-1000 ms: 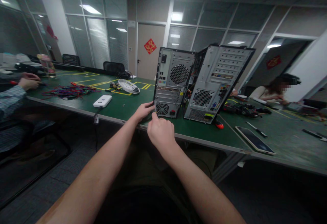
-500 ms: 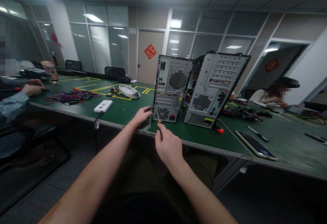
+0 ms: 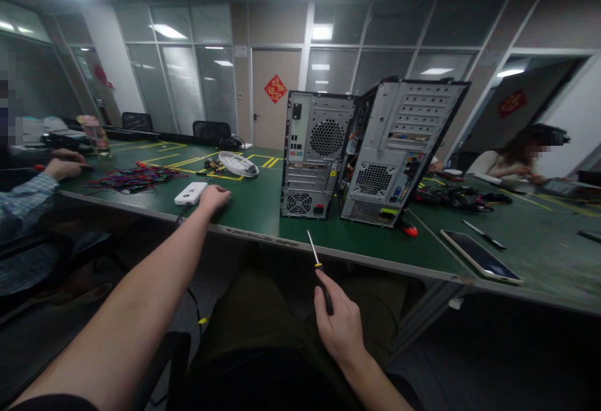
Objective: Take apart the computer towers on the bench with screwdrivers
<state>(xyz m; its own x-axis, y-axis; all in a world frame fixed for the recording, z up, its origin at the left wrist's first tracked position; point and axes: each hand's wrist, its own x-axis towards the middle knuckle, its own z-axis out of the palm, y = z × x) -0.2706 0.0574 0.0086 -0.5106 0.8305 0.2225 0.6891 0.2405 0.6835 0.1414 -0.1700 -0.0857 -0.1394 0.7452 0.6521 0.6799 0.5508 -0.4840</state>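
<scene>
My right hand point(image 3: 340, 323) is wrapped round the dark handle of a screwdriver point(image 3: 313, 249). Its thin metal shaft points up and forward, in front of the table edge and apart from the computers. Beside a white power bank point(image 3: 190, 193), my left hand point(image 3: 215, 198) is low over the green table with its fingers pinched together; whatever lies between the fingertips is hidden. Two computer towers stand upright with their backs toward me: a narrower one point(image 3: 319, 176) and, to its right, a larger one point(image 3: 413, 107) turned at an angle.
A tangle of coloured cables point(image 3: 136, 177) and a white racket-shaped object point(image 3: 238, 164) lie left on the green table point(image 3: 256, 211). To the right are black cables point(image 3: 462, 198), a phone point(image 3: 479, 256) and a pen-like tool point(image 3: 483, 234). People sit at both sides.
My left hand has left the narrower tower and moved left to beside the power bank. My right hand has drawn the screwdriver back from that tower, toward me and slightly right.
</scene>
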